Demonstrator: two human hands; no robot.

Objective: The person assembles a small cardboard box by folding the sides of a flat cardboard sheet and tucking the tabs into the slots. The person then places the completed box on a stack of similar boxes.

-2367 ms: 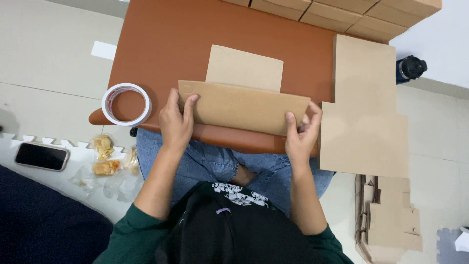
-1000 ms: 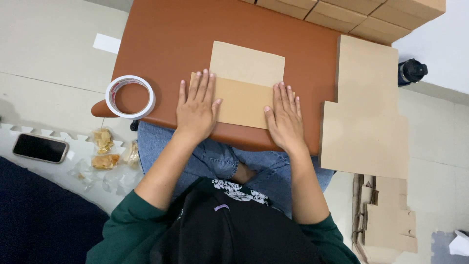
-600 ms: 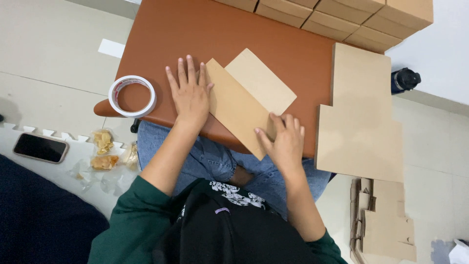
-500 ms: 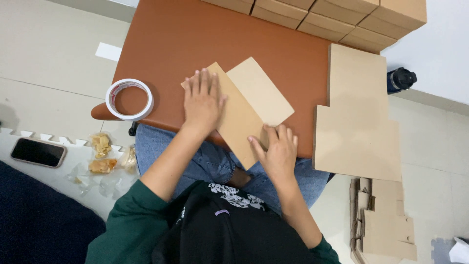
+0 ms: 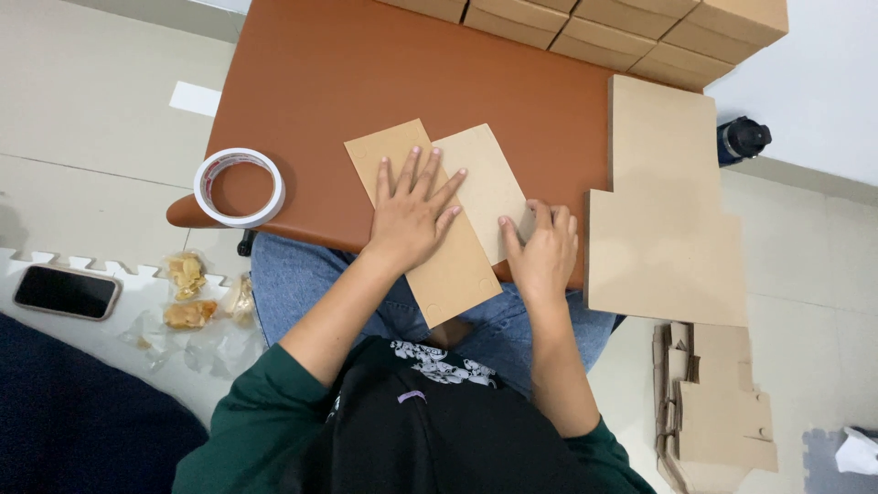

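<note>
The person's left hand [image 5: 412, 215] lay flat with its fingers spread wide on a folded cardboard sheet [image 5: 430, 220], palm pressing it down, apparently to keep the fold shut and the piece from sliding. The right hand [image 5: 541, 252] rested at the sheet's lower right edge, fingers bent and bearing on the paler flap; whether it was pinching that edge or only pushing on it I could not tell. Neither hand was closed around anything.

The cardboard sat turned at an angle on the near part of a brown table [image 5: 366, 82], its lower corner jutting past the table's edge over the person's lap. It seemed to be kept that close so both hands could lean on it.

To the left, near the table's rounded corner, lay a roll of tape [image 5: 240, 187], apart from the cardboard but within easy reach. To the right, a stack of flat cardboard blanks [image 5: 663, 210] lay on the table and overhung its edge. A row of folded boxes [image 5: 594, 23] lined the far side. On the floor to the right lay more cardboard pieces [image 5: 718, 412], and by the wall stood a dark bottle [image 5: 743, 139]. To the left, on a white mat, lay a phone [image 5: 66, 293] and some snack wrappers [image 5: 187, 297].
</note>
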